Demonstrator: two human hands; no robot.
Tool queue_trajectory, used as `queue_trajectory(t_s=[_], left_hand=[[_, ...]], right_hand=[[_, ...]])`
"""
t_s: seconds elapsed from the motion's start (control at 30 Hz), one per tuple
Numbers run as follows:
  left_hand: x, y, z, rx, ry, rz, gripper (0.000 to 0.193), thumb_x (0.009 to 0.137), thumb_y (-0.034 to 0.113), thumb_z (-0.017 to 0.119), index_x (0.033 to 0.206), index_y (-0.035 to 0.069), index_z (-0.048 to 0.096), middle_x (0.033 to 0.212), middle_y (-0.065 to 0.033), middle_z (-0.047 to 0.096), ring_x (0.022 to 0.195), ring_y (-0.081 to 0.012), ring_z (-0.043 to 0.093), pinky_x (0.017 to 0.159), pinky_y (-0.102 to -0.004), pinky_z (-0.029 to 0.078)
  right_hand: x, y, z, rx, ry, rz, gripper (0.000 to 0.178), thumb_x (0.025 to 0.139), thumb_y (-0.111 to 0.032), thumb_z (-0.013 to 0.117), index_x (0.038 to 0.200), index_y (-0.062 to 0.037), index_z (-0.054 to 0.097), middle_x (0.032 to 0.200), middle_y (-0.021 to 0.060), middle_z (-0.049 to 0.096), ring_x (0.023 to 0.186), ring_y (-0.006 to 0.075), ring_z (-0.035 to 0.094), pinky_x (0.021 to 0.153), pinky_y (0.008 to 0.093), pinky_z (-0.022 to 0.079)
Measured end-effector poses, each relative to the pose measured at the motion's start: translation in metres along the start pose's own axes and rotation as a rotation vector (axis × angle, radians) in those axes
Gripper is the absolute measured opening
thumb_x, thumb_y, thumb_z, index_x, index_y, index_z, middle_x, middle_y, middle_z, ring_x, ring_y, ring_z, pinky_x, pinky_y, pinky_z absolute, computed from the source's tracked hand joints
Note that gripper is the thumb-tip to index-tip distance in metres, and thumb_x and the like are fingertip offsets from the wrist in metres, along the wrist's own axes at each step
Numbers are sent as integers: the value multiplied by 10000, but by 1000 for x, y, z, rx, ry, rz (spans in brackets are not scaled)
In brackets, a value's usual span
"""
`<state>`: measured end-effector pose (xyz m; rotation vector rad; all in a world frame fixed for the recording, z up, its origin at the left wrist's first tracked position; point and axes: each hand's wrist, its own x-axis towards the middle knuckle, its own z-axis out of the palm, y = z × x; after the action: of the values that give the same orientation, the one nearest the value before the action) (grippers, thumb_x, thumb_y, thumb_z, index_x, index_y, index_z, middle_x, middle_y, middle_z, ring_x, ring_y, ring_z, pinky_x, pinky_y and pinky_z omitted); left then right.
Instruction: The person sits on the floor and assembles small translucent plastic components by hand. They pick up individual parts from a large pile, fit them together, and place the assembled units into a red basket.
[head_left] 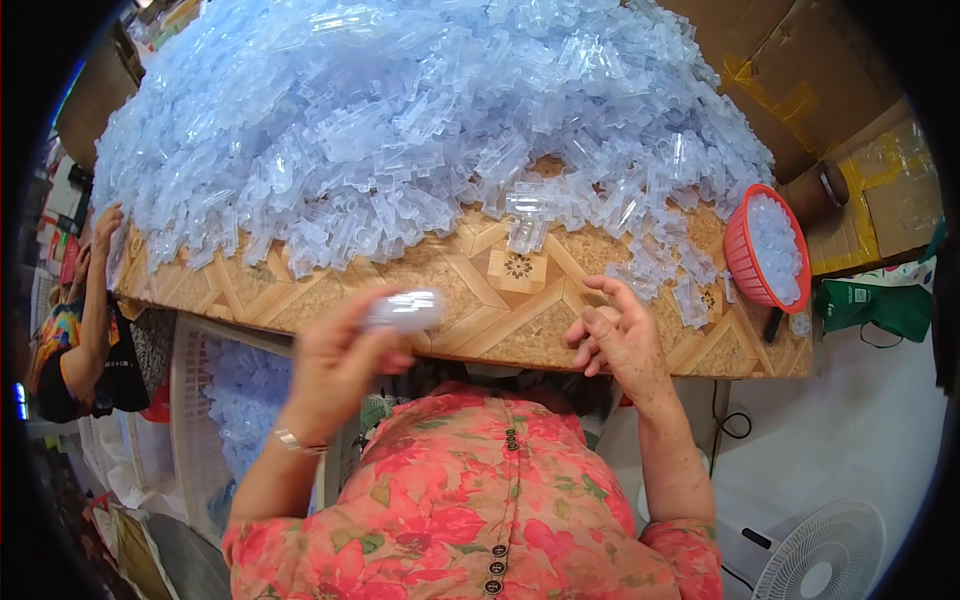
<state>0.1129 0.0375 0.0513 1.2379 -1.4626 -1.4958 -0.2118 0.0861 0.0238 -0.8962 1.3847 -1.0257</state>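
Between the thumb and fingers of my left hand [340, 355] is a clear plastic piece [405, 311], smeared by motion, so its exact shape is hard to make out. It hangs over the table's near edge. My right hand [620, 340] is to the right above the same edge, fingers curled but apart, with nothing visible in them. A huge heap of clear, bluish plastic pieces [400, 130], rectangular and tube-like, covers the far part of the table [480, 320]. Several loose pieces [690, 300] lie just beyond my right hand.
A red plastic basket [740, 250] of small clear pieces stands at the table's right. Cardboard boxes [880, 200] and a green bag [875, 310] are beyond it. A white fan [820, 560] is lower right. A crate [190, 420] of pieces stands lower left. Another person's arm [95, 290] reaches the heap at far left.
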Motion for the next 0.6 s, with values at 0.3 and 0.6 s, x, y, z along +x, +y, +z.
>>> queue_trajectory(t_s=[0.3,0.6], left_hand=[[-112,-35,-220,1268,776,166,371,948,19,633,1317,-7,626,1260,-123,687,887,-113,694,710,-277,574],[13,4,-28,553,152,440,332,876,-2,711,1207,22,695,1044,-90,741,748,-102,682,662,-249,543]], right_hand=[[-8,12,-23,-739,693,-546,229,869,-73,751,1090,-54,693,898,47,640,643,106,564,593,272,473],[-13,14,-25,-913,559,-468,254,827,-35,718,1078,-57,687,1082,104,641,1005,287,654,839,388,519]])
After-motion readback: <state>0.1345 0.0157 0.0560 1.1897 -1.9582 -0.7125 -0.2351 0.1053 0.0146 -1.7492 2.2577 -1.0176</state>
